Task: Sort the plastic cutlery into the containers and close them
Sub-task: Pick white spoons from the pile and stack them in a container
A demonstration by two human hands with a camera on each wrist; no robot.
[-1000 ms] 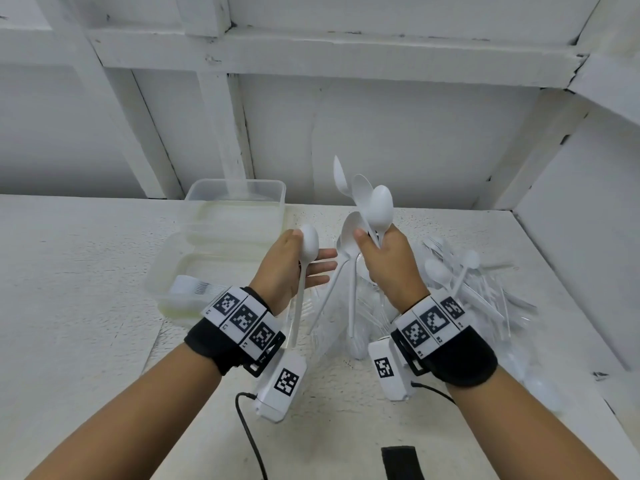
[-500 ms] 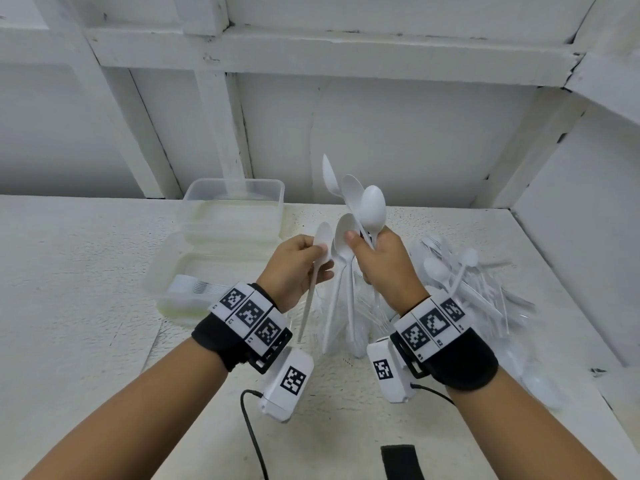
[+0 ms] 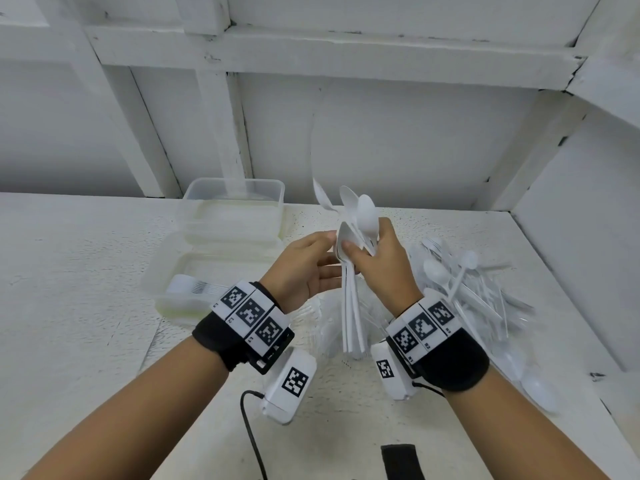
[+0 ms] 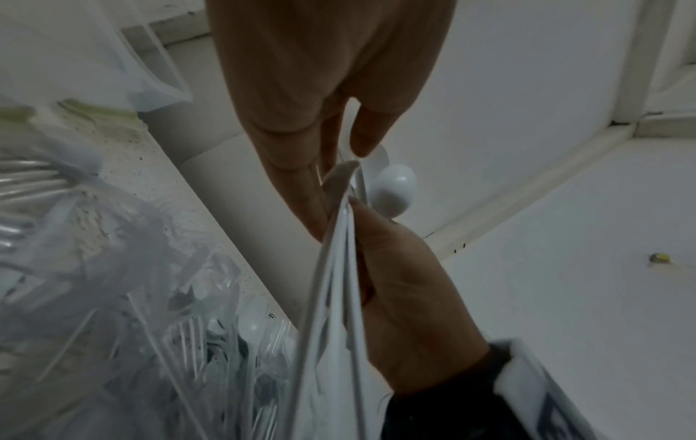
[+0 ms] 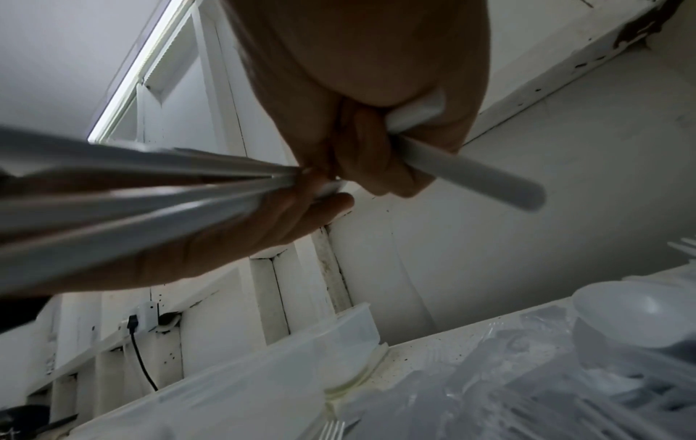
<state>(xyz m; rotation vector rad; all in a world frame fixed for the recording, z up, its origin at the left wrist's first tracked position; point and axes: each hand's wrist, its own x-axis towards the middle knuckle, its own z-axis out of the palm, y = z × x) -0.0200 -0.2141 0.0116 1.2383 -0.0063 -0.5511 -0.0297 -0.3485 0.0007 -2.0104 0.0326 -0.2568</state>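
Note:
My right hand (image 3: pixel 362 249) grips a bunch of white plastic spoons (image 3: pixel 365 216) upright above the table, bowls up and handles hanging down. My left hand (image 3: pixel 329 254) is against the same bunch from the left, thumb on a spoon bowl and fingers under the handles. The left wrist view shows the spoons (image 4: pixel 393 190) pinched between both hands. In the right wrist view the handles (image 5: pixel 471 175) fan out from my curled fingers. Two clear containers stand at the left: a far one (image 3: pixel 235 202) and a near one (image 3: pixel 162 271) holding a stack of white cutlery (image 3: pixel 194 287).
A loose pile of white cutlery (image 3: pixel 467 289) lies at the right, near the side wall. A clear plastic bag (image 3: pixel 329 327) lies under my hands. A black cable (image 3: pixel 249 427) and a black strap (image 3: pixel 401 462) lie at the near edge.
My left hand carried its single spoon rightward and joined it to the bunch in my right hand. The bunch has dropped slightly and its handles have closed together.

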